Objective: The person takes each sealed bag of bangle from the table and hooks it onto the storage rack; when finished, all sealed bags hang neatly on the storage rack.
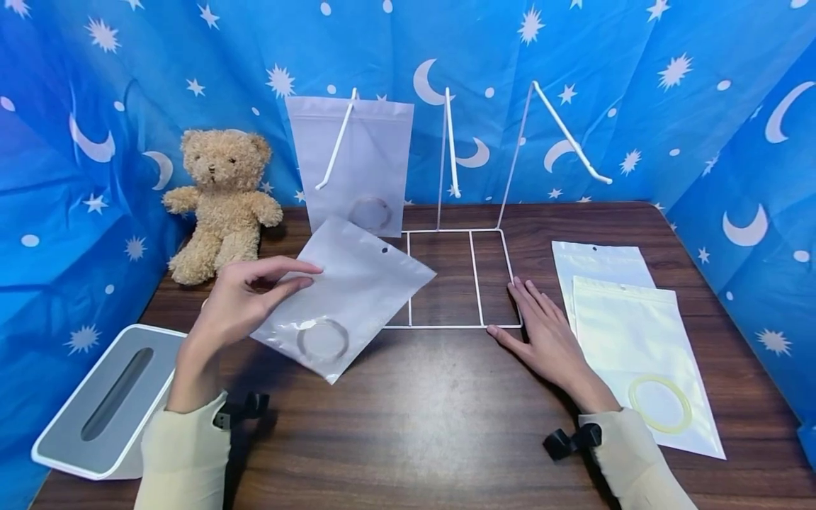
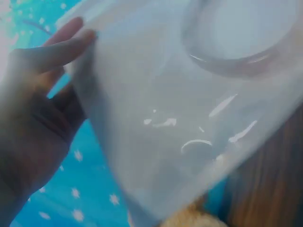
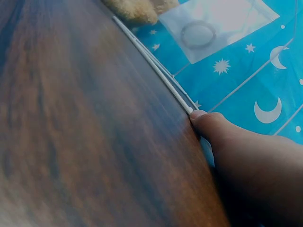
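My left hand [image 1: 239, 301] pinches the edge of a translucent zip bag [image 1: 357, 276] between thumb and fingers. The bag is tilted in the air, its punched hole at the upper right, with a clear ring [image 1: 323, 340] inside near the lower corner. Behind it stands a white wire display rack [image 1: 477, 276] with three hooks. Another ring bag [image 1: 357, 156] hangs from the left hook [image 1: 336, 145]. My right hand [image 1: 545, 333] rests with fingers extended at the base's right front corner; in the right wrist view, its thumb [image 3: 208, 123] touches the white wire.
Two overlapping zip bags lie at the right; the front bag [image 1: 627, 333] holds a yellowish ring [image 1: 659, 404]. A teddy bear [image 1: 223, 205] sits at the back left. A grey-topped white tissue box [image 1: 108, 404] stands at the left front. Starry blue cloth [image 1: 484, 42] surrounds the table.
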`<state>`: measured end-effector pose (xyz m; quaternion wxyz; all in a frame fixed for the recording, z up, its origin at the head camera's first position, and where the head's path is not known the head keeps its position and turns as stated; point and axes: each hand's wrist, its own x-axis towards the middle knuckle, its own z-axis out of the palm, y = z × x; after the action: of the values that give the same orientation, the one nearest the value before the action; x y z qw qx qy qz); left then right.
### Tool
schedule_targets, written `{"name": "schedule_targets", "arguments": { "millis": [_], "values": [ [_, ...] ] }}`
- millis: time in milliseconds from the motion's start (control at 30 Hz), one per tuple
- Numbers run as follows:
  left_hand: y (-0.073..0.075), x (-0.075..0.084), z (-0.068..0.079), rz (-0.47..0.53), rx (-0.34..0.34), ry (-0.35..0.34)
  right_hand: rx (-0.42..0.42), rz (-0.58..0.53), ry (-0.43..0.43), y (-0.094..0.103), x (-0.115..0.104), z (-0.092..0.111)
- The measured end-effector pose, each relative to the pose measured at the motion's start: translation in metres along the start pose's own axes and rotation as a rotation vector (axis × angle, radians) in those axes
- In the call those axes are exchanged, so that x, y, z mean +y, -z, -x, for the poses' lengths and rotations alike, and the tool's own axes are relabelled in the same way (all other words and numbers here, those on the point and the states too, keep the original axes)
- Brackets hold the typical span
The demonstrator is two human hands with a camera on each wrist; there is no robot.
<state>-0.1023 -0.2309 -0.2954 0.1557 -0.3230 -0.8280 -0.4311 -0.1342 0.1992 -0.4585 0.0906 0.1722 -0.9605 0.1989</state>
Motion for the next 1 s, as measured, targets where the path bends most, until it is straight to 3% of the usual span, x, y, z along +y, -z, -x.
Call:
{"name": "schedule_targets", "arguments": {
  "millis": [167,333,533,700,800,1000],
  "values": [
    [-0.016,0.033,-0.015,0.092,0.150,-0.200,0.009,0.000,0.011,-0.001,0.001,0.002],
    [-0.037,0.051,-0.030,0.231,0.311,-0.267,0.019,-0.006,0.026,-0.002,0.002,0.003],
    [-0.059,0.053,-0.046,0.427,0.477,-0.238,0.030,-0.014,0.034,-0.001,0.002,0.002],
    [-0.074,0.042,-0.052,0.514,0.550,-0.210,0.027,-0.012,0.034,-0.002,0.002,0.002],
    [-0.082,0.038,-0.054,0.527,0.560,-0.192,0.022,-0.009,0.026,-0.001,0.003,0.002],
    [-0.095,0.029,-0.055,0.502,0.508,-0.152,0.015,-0.010,0.021,-0.001,0.003,0.002]
  ]
}}
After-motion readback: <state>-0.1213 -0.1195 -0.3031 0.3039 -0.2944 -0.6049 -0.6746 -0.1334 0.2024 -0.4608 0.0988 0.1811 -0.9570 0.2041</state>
